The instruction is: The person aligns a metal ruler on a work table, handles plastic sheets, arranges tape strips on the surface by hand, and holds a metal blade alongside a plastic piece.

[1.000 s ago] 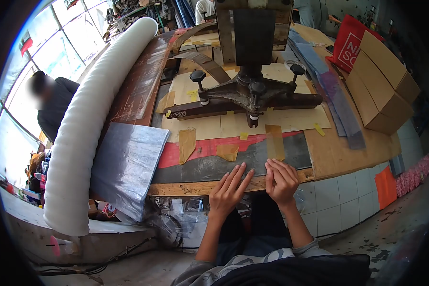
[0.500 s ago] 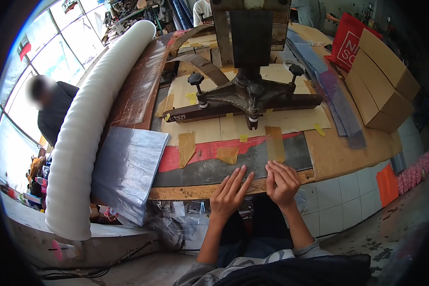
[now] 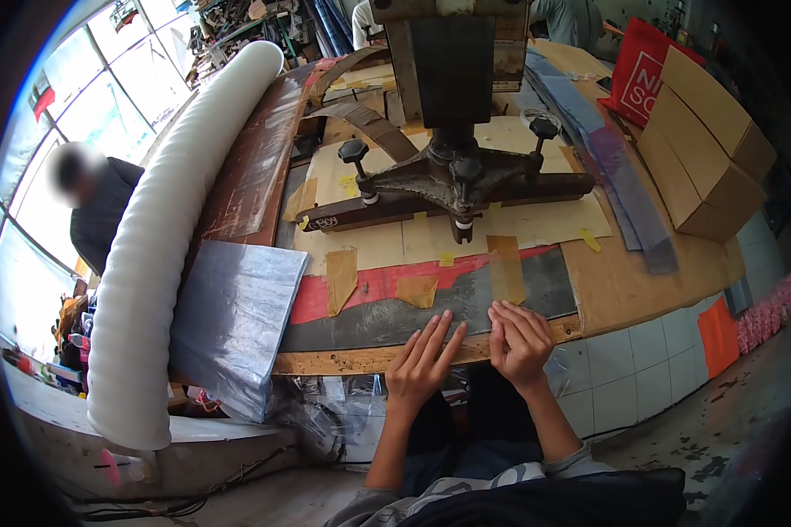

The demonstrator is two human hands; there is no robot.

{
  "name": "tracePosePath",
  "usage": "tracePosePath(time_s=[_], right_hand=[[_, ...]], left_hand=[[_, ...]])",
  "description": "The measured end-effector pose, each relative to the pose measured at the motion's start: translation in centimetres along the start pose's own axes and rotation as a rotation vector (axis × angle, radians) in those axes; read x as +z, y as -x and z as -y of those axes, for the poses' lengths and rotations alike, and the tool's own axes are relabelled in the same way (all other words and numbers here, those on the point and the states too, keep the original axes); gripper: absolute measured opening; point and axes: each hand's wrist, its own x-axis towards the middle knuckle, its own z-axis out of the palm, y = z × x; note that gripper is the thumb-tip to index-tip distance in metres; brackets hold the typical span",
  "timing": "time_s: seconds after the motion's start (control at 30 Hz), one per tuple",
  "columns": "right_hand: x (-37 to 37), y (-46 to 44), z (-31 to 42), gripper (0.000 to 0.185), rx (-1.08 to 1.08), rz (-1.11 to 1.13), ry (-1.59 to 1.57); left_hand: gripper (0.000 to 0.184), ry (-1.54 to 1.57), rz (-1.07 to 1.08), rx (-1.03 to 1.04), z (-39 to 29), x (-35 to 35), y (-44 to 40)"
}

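Observation:
My left hand (image 3: 419, 362) lies flat at the front edge of the work table, fingers stretched out over the wooden edge strip (image 3: 343, 361) and the dark grey surface (image 3: 373, 325). Beside it on the right, my right hand (image 3: 523, 344) rests at the same edge, its fingers slightly bent and the thumb close to the index finger. I see nothing in either hand. Just beyond the right fingertips is a strip of brown tape (image 3: 506, 270). A smaller tape piece (image 3: 417, 291) lies ahead of my left hand.
A heavy press head (image 3: 461, 171) with a dark bar (image 3: 536, 187) stands over a pale board (image 3: 373, 250). Clear plastic sheets (image 3: 237, 303) and a white foam roll (image 3: 154, 228) are at left. A cardboard box (image 3: 699, 162) and red bag (image 3: 646, 75) stand right. A person (image 3: 105, 202) is beyond the roll.
The view has shifted very slightly. Both hands stay at the table edge in nearly the same pose, and the things on the table have not moved.

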Motion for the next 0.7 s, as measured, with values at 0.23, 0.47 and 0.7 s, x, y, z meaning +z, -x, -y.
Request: tracePosePath(time_s=[0.23,0.47,0.7], right_hand=[[-0.05,-0.12,0.03,0.012,0.002,0.000,-0.001],[-0.08,-0.18,0.06,0.013,0.002,0.000,-0.002],[-0.05,-0.20,0.06,0.013,0.000,-0.004,-0.007]], left_hand=[[0.045,-0.001,0.010,-0.002,0.01,0.07,0.08],[0.048,-0.012,0.015,-0.003,-0.02,0.00,0.03],[0.049,0.005,0.007,-0.013,-0.07,0.10,0.12]])
